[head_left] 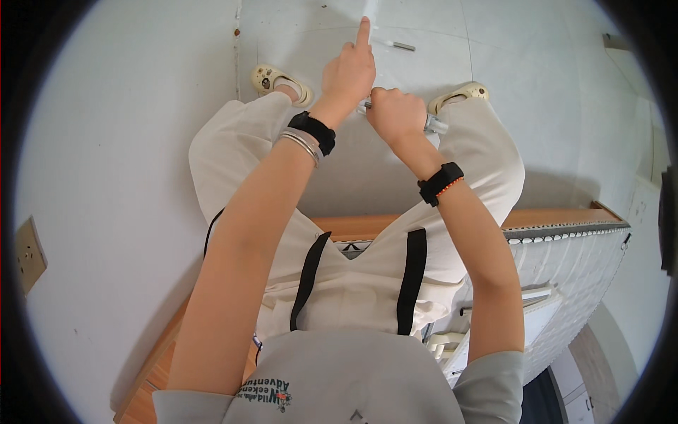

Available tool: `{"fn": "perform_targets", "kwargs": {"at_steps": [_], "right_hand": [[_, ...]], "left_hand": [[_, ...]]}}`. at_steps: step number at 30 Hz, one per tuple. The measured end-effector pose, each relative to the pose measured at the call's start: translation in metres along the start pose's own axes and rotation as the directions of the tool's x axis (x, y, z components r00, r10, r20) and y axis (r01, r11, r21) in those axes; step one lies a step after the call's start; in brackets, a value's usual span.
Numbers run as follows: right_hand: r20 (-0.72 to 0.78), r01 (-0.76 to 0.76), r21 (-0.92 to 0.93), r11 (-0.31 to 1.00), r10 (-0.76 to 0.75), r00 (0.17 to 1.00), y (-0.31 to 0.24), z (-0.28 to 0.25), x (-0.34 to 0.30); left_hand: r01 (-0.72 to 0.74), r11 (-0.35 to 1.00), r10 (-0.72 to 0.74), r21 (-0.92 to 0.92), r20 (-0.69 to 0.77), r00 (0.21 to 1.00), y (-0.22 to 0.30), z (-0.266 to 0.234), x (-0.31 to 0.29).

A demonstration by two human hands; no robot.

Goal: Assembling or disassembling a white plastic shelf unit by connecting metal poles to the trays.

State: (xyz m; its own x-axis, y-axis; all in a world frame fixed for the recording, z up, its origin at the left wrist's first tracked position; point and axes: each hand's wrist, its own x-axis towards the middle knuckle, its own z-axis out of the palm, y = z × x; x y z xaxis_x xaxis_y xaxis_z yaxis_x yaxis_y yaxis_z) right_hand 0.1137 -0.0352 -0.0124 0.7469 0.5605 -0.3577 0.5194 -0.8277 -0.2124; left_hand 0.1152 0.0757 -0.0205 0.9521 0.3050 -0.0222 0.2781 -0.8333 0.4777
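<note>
My left hand [351, 74] is stretched forward, index finger extended and the other fingers curled in. A pale, see-through streak shows beside that fingertip; I cannot make out whether the hand holds it. Close by on the right, my right hand [397, 113] is closed in a fist around a silvery, partly clear object [436, 126], which sticks out on both sides of the fist. Its kind is hidden by the fingers. Beyond the hands, a small silver cylinder with a white end [402, 46] lies on the pale floor.
My feet, in cream clogs [281, 81], stand apart on either side of the hands. Behind my legs runs a wooden edge [558, 215] with a grey quilted cover [572, 261]. White folded frames [544, 311] lie there. A wall socket [30, 256] is at far left.
</note>
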Motion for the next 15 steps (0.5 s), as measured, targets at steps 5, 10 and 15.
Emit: {"fn": "perform_targets", "kwargs": {"at_steps": [5, 10, 15], "right_hand": [[0.005, 0.077, 0.105, 0.991, -0.078, 0.997, 0.011, -0.001, 0.006], [0.578, -0.142, 0.441, 0.886, -0.16, 0.8, 0.023, -0.015, 0.034], [0.754, -0.333, 0.506, 0.796, -0.22, 0.619, 0.034, -0.011, 0.038]], "left_hand": [[0.034, 0.999, -0.033, -0.023, 0.052, 0.998, 0.003, 0.002, 0.001], [0.018, 1.0, -0.018, -0.018, 0.001, 1.0, 0.01, 0.013, -0.001], [0.006, 1.0, -0.006, -0.017, 0.021, 1.0, 0.014, 0.013, -0.002]]}}
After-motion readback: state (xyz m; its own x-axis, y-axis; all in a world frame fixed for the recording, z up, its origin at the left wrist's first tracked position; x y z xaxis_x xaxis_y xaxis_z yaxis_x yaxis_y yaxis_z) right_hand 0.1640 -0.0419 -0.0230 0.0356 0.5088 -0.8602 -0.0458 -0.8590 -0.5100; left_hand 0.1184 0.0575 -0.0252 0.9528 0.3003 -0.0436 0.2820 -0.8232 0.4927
